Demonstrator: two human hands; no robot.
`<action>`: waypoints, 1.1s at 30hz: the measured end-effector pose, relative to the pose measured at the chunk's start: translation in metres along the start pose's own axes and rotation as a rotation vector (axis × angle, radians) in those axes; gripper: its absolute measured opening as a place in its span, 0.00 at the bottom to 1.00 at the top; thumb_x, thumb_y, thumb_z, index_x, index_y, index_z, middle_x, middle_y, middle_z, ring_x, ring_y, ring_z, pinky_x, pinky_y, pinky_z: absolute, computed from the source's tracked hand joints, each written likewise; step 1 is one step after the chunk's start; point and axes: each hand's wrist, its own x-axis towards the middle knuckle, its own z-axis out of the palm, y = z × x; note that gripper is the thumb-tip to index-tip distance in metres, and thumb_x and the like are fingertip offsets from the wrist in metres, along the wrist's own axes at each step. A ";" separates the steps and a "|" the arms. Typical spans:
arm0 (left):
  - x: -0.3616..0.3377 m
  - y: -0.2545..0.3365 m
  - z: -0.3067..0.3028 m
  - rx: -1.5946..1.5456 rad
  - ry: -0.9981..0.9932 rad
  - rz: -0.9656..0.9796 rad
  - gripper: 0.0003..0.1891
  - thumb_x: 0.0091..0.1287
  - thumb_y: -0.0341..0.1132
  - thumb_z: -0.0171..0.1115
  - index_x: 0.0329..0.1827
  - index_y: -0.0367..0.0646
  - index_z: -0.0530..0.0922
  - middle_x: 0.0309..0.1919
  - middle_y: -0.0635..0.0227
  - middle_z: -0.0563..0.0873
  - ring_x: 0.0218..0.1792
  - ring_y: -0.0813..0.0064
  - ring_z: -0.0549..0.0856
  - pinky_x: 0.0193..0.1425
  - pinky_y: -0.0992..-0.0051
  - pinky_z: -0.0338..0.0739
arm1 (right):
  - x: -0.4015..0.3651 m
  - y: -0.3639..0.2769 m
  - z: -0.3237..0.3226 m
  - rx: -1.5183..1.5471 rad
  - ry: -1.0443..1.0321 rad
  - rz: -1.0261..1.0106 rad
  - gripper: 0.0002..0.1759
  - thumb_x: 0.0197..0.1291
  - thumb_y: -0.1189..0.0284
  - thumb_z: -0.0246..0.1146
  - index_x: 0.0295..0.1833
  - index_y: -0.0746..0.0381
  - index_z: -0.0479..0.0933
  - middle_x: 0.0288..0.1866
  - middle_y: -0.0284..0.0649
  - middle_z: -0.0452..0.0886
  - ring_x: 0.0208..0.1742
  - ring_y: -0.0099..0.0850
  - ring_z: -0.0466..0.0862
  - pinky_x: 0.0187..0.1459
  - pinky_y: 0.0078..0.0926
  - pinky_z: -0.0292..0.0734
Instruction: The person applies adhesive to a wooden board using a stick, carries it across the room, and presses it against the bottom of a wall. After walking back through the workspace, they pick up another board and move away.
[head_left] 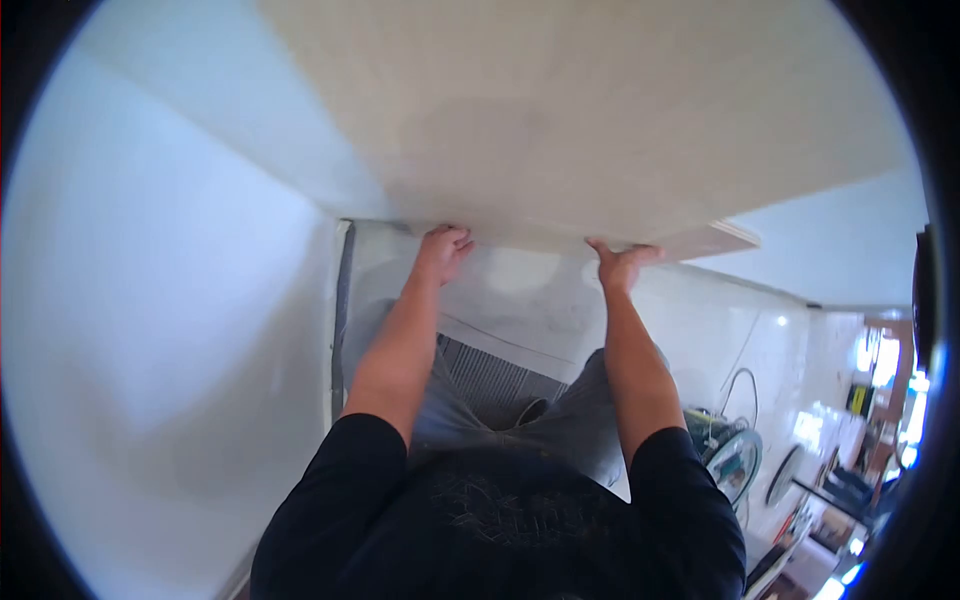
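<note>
Left side: smooth white wall (170, 300), with a narrow dark grey strip (341, 310) along the floor edge at its foot. Pale glossy floor (715, 315), reflecting light. Lower centre: dark grey ribbed piece (500, 372) on the floor. Right: green item with a round rim (735, 465), a thin looped cable (755, 385) just above it in view. Beside it, round disc-shaped base (785, 475) with a dark pole. Farther right: yellow-and-black object (857, 400); surrounding clutter too small to identify.
</note>
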 end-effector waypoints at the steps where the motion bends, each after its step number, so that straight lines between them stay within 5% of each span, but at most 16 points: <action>1: 0.003 0.004 0.002 0.004 0.001 0.014 0.05 0.61 0.24 0.58 0.39 0.41 0.75 0.40 0.66 0.81 0.44 0.68 0.81 0.53 0.61 0.76 | -0.005 -0.013 -0.014 0.041 -0.012 0.019 0.80 0.38 0.42 0.74 0.68 0.81 0.22 0.74 0.70 0.37 0.75 0.53 0.49 0.72 0.33 0.54; 5: -0.004 0.010 0.000 0.057 0.046 -0.051 0.11 0.62 0.26 0.58 0.47 0.40 0.74 0.44 0.65 0.80 0.49 0.66 0.79 0.56 0.60 0.74 | -0.008 -0.014 -0.022 0.226 -0.068 0.043 0.81 0.37 0.48 0.77 0.67 0.77 0.17 0.74 0.67 0.43 0.71 0.53 0.60 0.68 0.33 0.62; 9: -0.007 0.004 -0.001 0.141 0.110 -0.084 0.20 0.64 0.29 0.57 0.60 0.40 0.68 0.54 0.66 0.74 0.57 0.63 0.74 0.59 0.57 0.72 | -0.006 -0.008 -0.009 0.242 0.069 -0.023 0.81 0.38 0.53 0.79 0.68 0.74 0.15 0.74 0.65 0.46 0.72 0.52 0.59 0.69 0.33 0.60; 13: -0.016 0.008 0.013 0.142 0.053 -0.113 0.32 0.63 0.28 0.56 0.71 0.42 0.57 0.60 0.67 0.69 0.62 0.63 0.70 0.62 0.55 0.68 | -0.006 -0.006 -0.026 0.517 -0.089 0.000 0.81 0.36 0.54 0.79 0.66 0.78 0.16 0.74 0.67 0.40 0.74 0.54 0.53 0.70 0.33 0.55; 15: -0.020 0.006 0.015 0.182 0.024 -0.091 0.32 0.63 0.27 0.56 0.71 0.43 0.57 0.61 0.68 0.69 0.62 0.62 0.71 0.61 0.54 0.69 | -0.004 -0.001 -0.013 0.452 0.069 -0.093 0.81 0.37 0.58 0.80 0.66 0.77 0.14 0.74 0.67 0.41 0.73 0.55 0.55 0.70 0.33 0.56; 17: -0.017 0.002 0.014 0.226 0.024 -0.096 0.31 0.63 0.28 0.56 0.71 0.43 0.57 0.60 0.67 0.69 0.61 0.62 0.72 0.62 0.54 0.69 | -0.004 -0.003 -0.021 0.483 0.008 0.010 0.81 0.36 0.59 0.80 0.66 0.76 0.14 0.75 0.68 0.38 0.73 0.54 0.55 0.71 0.33 0.55; 21: -0.001 0.003 0.004 0.256 0.029 -0.154 0.29 0.65 0.31 0.55 0.69 0.43 0.59 0.60 0.64 0.70 0.60 0.60 0.73 0.62 0.54 0.70 | -0.001 0.010 -0.012 0.661 -0.051 0.001 0.83 0.30 0.56 0.82 0.68 0.77 0.18 0.73 0.66 0.19 0.77 0.52 0.29 0.76 0.35 0.36; 27: 0.004 0.001 0.000 0.167 -0.099 -0.131 0.11 0.68 0.32 0.54 0.51 0.42 0.70 0.43 0.67 0.82 0.58 0.60 0.78 0.61 0.58 0.72 | -0.014 0.004 -0.041 0.435 -0.031 0.060 0.80 0.31 0.55 0.81 0.70 0.79 0.24 0.73 0.69 0.23 0.73 0.61 0.53 0.70 0.34 0.60; 30: 0.011 0.004 -0.004 0.151 -0.139 -0.148 0.07 0.68 0.32 0.53 0.45 0.42 0.72 0.37 0.69 0.84 0.58 0.59 0.79 0.61 0.59 0.72 | -0.015 0.000 -0.064 0.524 -0.187 0.116 0.79 0.31 0.56 0.81 0.70 0.79 0.26 0.73 0.69 0.25 0.73 0.59 0.54 0.70 0.33 0.59; 33: 0.016 0.004 -0.012 0.184 -0.090 -0.133 0.13 0.69 0.34 0.53 0.54 0.40 0.70 0.45 0.65 0.82 0.60 0.59 0.76 0.62 0.59 0.72 | -0.014 0.000 -0.057 0.530 -0.156 0.103 0.79 0.31 0.58 0.81 0.70 0.79 0.25 0.74 0.69 0.26 0.74 0.58 0.51 0.71 0.33 0.56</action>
